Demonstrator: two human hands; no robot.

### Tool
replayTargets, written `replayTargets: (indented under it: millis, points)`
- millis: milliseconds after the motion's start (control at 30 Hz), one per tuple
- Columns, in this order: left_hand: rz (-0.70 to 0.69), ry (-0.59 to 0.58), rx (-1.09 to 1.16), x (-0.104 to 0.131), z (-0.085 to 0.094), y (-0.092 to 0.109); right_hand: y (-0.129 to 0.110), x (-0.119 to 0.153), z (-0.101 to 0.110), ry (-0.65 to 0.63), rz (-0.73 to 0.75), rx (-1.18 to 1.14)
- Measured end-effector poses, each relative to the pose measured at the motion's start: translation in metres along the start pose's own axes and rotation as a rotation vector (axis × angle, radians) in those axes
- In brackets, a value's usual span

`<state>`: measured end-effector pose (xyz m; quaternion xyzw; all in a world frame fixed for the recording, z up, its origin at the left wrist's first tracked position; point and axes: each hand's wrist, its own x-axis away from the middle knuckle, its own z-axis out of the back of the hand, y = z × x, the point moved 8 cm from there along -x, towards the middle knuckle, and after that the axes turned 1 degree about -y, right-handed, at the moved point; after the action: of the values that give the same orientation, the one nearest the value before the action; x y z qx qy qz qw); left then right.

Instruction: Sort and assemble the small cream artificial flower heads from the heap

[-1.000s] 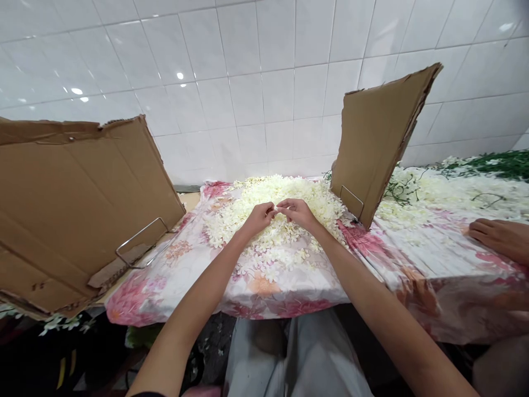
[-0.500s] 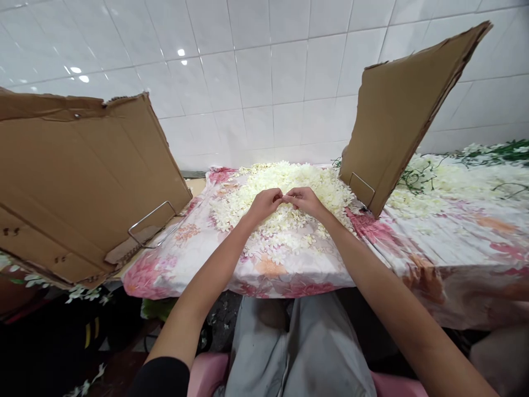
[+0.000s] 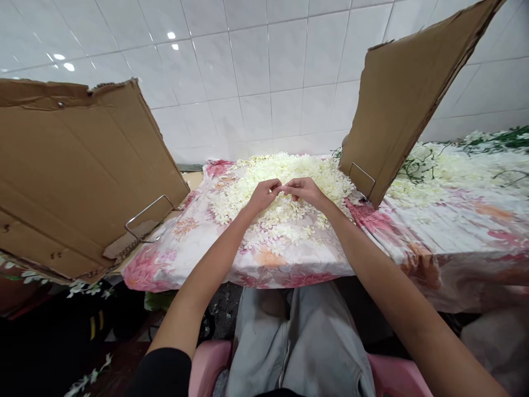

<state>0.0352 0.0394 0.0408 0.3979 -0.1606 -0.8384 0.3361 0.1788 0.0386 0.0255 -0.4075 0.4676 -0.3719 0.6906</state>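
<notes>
A wide heap of small cream-white artificial flowers (image 3: 289,165) lies on the floral tablecloth (image 3: 165,264). Over the middle of this heap, my left hand (image 3: 264,196) and my right hand (image 3: 303,191) meet at the fingertips. The left fingers are pinched together, thumb against forefinger. My right thumb and forefinger are also pressed together, touching or nearly touching the left ones. Whatever sits between the fingertips is too small to make out. Loose blossoms (image 3: 273,240) are scattered nearer the table's front edge.
Upright cardboard panels stand left (image 3: 82,176) and right (image 3: 405,105), held by wire bookends (image 3: 149,215). Past the right panel lie more white flowers with green stems (image 3: 450,165). A white tiled wall (image 3: 268,71) rises behind. Below are grey trousers and a pink chair (image 3: 210,358).
The view has tipped slightly downward, so everything sits a little higher or shifted. My hands remain together over the heap, with the fingers slightly rearranged.
</notes>
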Motion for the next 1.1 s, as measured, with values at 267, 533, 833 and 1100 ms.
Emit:
replayTargets:
  millis: [267, 533, 833, 1100]
  points:
    - [0.021, 0.044, -0.159, 0.002, 0.005, 0.008, -0.005, 0.002, -0.005, -0.044, 0.002, -0.049]
    - [0.036, 0.113, -0.216, 0.002, 0.006, 0.012, -0.006, 0.002, -0.009, -0.092, -0.001, -0.021]
    - [-0.021, 0.064, -0.042, 0.001, -0.005, -0.002, 0.009, -0.002, -0.001, 0.003, -0.033, -0.031]
    - [-0.041, 0.058, 0.041, -0.001, -0.009, -0.010, 0.027, -0.010, 0.011, 0.147, -0.083, 0.007]
